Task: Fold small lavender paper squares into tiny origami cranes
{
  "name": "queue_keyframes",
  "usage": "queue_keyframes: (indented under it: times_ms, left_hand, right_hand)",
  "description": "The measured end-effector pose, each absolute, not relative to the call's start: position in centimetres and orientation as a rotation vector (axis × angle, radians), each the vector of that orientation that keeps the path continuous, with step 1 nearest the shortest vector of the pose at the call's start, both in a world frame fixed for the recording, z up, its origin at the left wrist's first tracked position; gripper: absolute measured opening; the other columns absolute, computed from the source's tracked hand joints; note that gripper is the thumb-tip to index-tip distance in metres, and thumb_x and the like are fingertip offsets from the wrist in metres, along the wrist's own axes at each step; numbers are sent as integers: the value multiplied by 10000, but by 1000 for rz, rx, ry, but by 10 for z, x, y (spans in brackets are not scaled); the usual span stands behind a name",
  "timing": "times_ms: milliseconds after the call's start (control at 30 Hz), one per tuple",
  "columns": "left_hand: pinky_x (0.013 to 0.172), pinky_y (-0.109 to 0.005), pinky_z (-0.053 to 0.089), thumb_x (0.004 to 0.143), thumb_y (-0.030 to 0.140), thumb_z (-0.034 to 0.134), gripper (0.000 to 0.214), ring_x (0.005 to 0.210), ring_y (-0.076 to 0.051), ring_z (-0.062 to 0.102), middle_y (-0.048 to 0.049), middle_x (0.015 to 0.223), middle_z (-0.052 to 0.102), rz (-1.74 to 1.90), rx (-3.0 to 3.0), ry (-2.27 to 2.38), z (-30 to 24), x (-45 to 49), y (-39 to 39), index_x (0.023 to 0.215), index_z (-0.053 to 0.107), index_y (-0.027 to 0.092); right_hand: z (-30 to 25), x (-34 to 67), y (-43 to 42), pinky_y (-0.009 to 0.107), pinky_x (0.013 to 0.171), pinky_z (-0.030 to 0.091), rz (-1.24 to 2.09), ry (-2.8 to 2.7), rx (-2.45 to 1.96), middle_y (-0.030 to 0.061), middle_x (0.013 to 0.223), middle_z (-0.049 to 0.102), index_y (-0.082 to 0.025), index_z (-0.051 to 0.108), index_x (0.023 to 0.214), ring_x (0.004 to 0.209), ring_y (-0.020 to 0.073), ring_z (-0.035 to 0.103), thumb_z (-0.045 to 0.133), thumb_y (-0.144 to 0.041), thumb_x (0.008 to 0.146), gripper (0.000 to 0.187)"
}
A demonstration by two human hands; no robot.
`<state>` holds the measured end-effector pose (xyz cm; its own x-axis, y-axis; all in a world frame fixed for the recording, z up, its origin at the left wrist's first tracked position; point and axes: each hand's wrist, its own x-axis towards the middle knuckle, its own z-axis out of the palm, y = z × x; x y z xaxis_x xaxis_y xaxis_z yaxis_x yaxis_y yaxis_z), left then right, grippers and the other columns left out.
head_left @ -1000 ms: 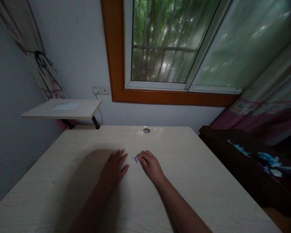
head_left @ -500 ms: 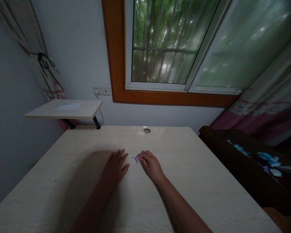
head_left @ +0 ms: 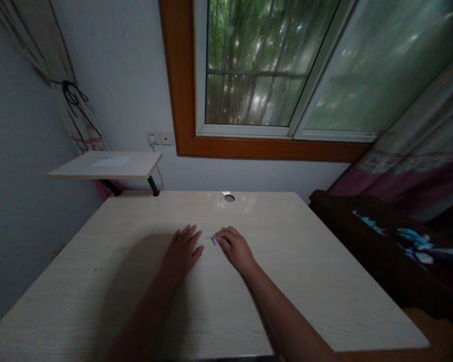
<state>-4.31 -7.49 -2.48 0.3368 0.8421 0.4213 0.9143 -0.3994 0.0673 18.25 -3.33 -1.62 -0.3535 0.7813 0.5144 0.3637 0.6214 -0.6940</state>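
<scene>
My right hand point(head_left: 237, 250) rests on the pale wooden desk point(head_left: 298, 281), its fingertips pinched on a small light-purple thing point(head_left: 215, 241). A thin stem points from that thing to the left; it is too small for me to tell its kind. To its left, my left hand point(head_left: 183, 250) lies palm down on the desk with fingers spread. A short gap separates the left fingertips from the purple thing, and this hand holds nothing.
A raised shelf point(head_left: 136, 168) with a white sheet point(head_left: 111, 161) on it stands at the desk's back left corner. A round hole point(head_left: 229, 198) is near the back edge. Brown furniture with cloth point(head_left: 415, 239) on it stands to the right, under a curtain.
The view has shifted slightly, so the desk and hands appear a little higher and the desk's front edge shows. Both hands keep their pose, the right one still pinching the purple thing.
</scene>
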Motion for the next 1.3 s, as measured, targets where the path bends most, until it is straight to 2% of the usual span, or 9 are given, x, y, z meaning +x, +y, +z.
queue_keyframes:
  times_ms: [267,433,533,633,800,900,1000,1300]
  left_hand:
    - [1143,-513,289,940,409,495,460,1387,-280,381,-94,1481,445,-593,-2456,-1648,-29,-45,-73,1371,496,248]
    - [1131,-518,297,906,413,565,410,1367,-282,401,-66,1438,500,-691,-2530,-1683,-30,-50,-65,1293,574,276]
    - [1107,-481,337,879,374,617,315,1297,-269,470,-48,1311,608,-841,-2631,-1631,-27,-49,-58,1174,656,269]
    - [1010,-419,431,873,324,627,208,1085,-228,596,-45,1083,704,-1052,-2723,-1602,-23,-41,-50,1048,696,235]
    - [843,-315,510,867,314,615,143,870,-176,639,-45,885,694,-1412,-2785,-1660,-19,-19,-36,900,696,200]
    - [767,-269,535,851,310,624,143,802,-154,654,-44,867,678,-1622,-2801,-1752,-18,-13,-31,880,681,181]
    - [758,-266,541,835,300,638,138,794,-155,666,-46,871,690,-1699,-2793,-1840,-16,-14,-32,881,677,176]
    - [761,-261,525,848,324,623,197,809,-152,652,-48,934,686,-1492,-2940,-1807,-10,-18,-39,976,717,209]
  right_hand:
    - [-16,184,-36,302,817,466,581,-1958,-874,37,910,601,-213,693,932,873,203,591,622,-147,953,99]
    - [-16,183,-36,293,811,478,579,-1964,-891,42,897,606,-205,702,920,860,199,598,623,-171,961,95]
    - [-13,182,-38,294,819,477,599,-1971,-880,47,903,608,-200,706,920,862,197,597,614,-194,975,108]
    - [-10,182,-39,297,812,475,614,-1962,-855,50,900,609,-195,708,916,860,197,596,601,-212,986,129]
    - [-12,185,-36,303,799,477,623,-1931,-864,53,890,616,-198,709,914,858,205,598,599,-248,991,143]
    - [-15,186,-33,302,788,473,599,-1890,-883,51,879,614,-200,708,911,849,207,597,612,-245,982,128]
    - [-16,185,-32,301,797,470,601,-1891,-862,48,887,615,-205,706,919,857,206,596,614,-218,977,110]
    - [-12,183,-37,296,826,482,648,-1916,-845,47,916,620,-220,711,942,883,201,602,612,-226,988,109]
